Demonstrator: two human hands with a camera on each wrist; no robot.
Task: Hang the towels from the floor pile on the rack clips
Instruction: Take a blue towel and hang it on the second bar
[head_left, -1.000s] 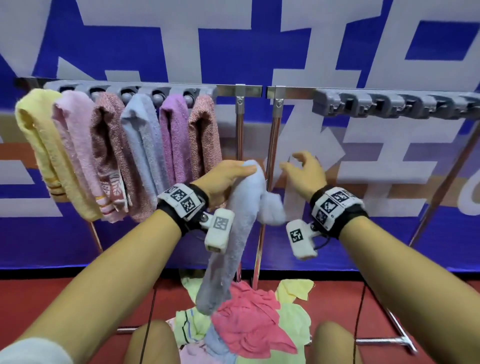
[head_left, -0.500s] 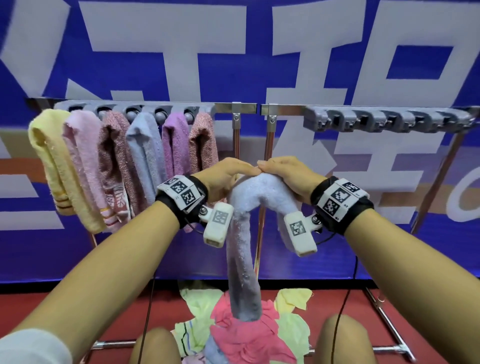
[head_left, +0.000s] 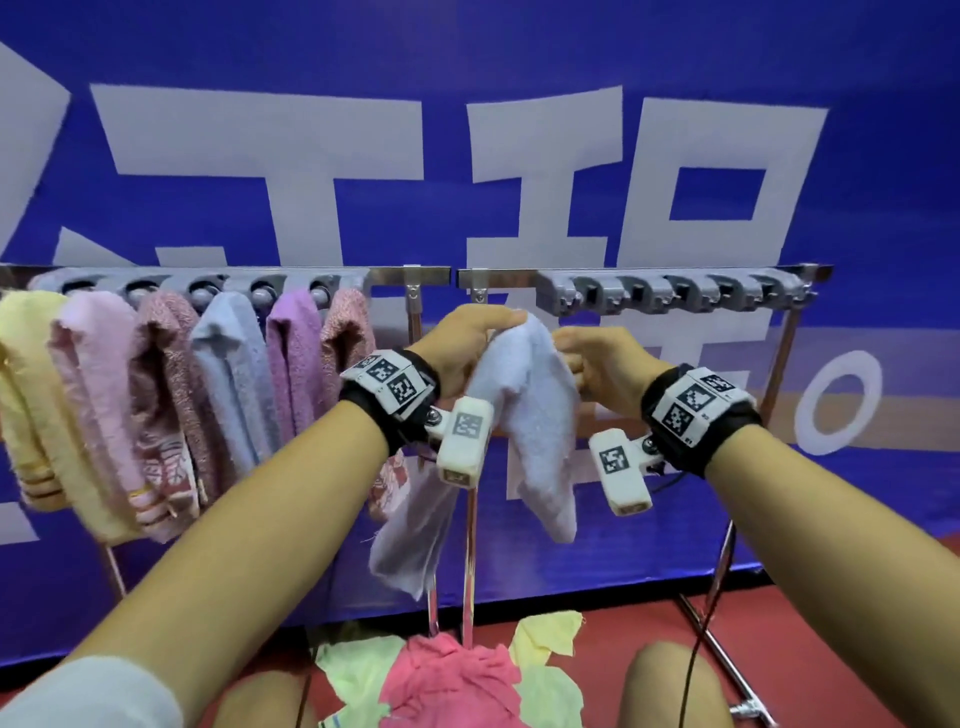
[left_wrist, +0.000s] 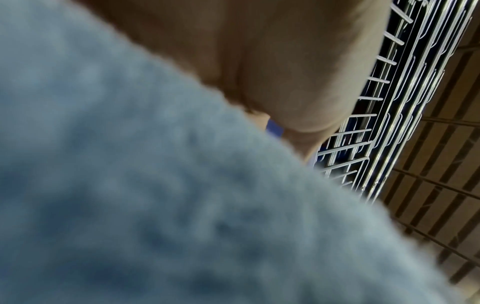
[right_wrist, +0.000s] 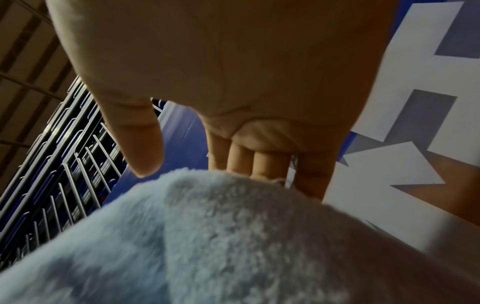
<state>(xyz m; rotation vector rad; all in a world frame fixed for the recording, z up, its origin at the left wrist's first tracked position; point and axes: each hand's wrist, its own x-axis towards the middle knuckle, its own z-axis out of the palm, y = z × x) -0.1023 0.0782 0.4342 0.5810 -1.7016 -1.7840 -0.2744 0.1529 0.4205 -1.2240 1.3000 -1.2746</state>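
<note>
A light blue towel (head_left: 524, 410) hangs folded between my hands, one tail down to the left and one to the right. My left hand (head_left: 496, 325) grips its top fold from the left. My right hand (head_left: 569, 356) holds the fold's right side, fingers (right_wrist: 259, 162) behind the towel (right_wrist: 213, 236) and thumb in front. In the left wrist view the towel (left_wrist: 155, 195) fills most of the picture under my palm (left_wrist: 285, 61). The fold is just below and left of the empty grey clips (head_left: 670, 293) on the right rack. The floor pile (head_left: 447, 680) lies below.
Several towels (head_left: 171, 395) hang from the left rack's clips. Two chrome posts (head_left: 467, 571) stand between the racks behind the towel. A blue banner wall is close behind. The right rack's leg (head_left: 727, 613) runs down to the red floor. My knees flank the pile.
Both hands have lifted the blue towel higher and to the right, nearer the empty clips. The hands have drawn slightly apart and the towel now hangs in two tails.
</note>
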